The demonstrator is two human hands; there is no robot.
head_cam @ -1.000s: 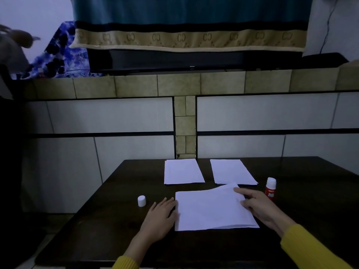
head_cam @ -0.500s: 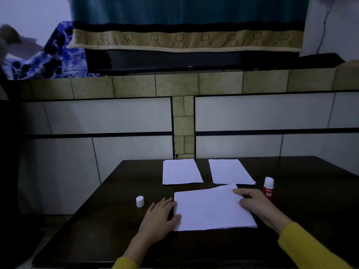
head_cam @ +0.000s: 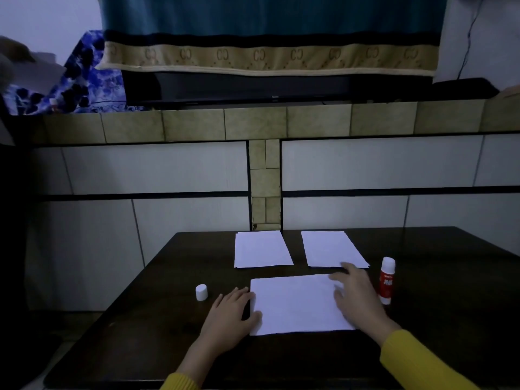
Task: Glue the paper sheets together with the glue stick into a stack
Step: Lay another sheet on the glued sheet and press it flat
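While the near sheet (head_cam: 295,304) is lying flat at the front of the dark bench (head_cam: 436,291), both hands are resting on it, empty and uncurled.

- Left hand (head_cam: 229,312): flat, thumb pinning the sheet's left edge, grasping nothing.
- Right hand (head_cam: 356,294): spread and blurred over the sheet's right side, fingers relaxed, grasping nothing.
- Near sheet: long axis running left to right across the bench.
- Far left sheet (head_cam: 261,249) and far right sheet (head_cam: 333,249): lying side by side, long axes pointing away from the person.
- Glue stick (head_cam: 387,281): standing upright, uncapped, just right of the right hand.
- Cap (head_cam: 201,292): standing apart, left of the left hand.

Step judged: pressing and smoothing. Doing it well probably means holding the left edge still while stroking outward, keeping corners aligned and wrinkles out.
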